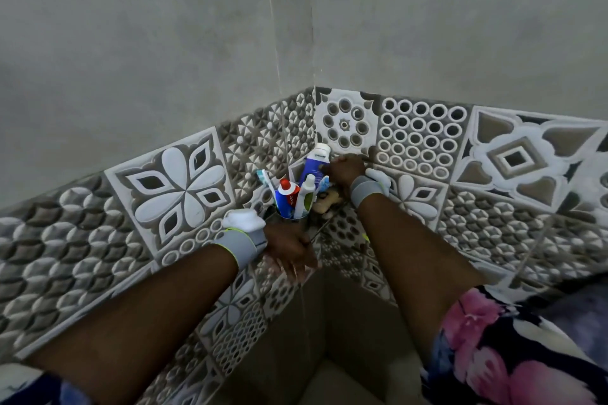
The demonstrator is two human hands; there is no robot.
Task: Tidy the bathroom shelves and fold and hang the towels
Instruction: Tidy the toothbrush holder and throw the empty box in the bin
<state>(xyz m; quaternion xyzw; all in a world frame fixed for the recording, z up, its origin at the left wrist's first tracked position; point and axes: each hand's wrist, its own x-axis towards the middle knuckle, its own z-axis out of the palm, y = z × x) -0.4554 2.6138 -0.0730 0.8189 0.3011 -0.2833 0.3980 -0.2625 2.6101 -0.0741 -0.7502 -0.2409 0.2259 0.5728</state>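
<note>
A small corner shelf (320, 229) hangs where two tiled walls meet. On it stands a cup (291, 214) holding a red-capped toothpaste tube (287, 191), a white tube (306, 194) and a blue-white toothbrush (266, 179). Behind them a blue and white bottle (315, 164) stands upright, and my right hand (345, 169) is wrapped around its side. A tan soap-like lump (326, 200) lies beside the cup. My left hand (292, 255) hangs below the shelf's front edge, fingers pointing down and blurred; I see nothing in it.
Patterned grey and white relief tiles (177, 187) cover the lower walls, with plain grey wall (164, 43) above. Both wrists wear grey bands. A floral garment (513, 348) fills the lower right. Beige floor (329, 339) lies below the corner.
</note>
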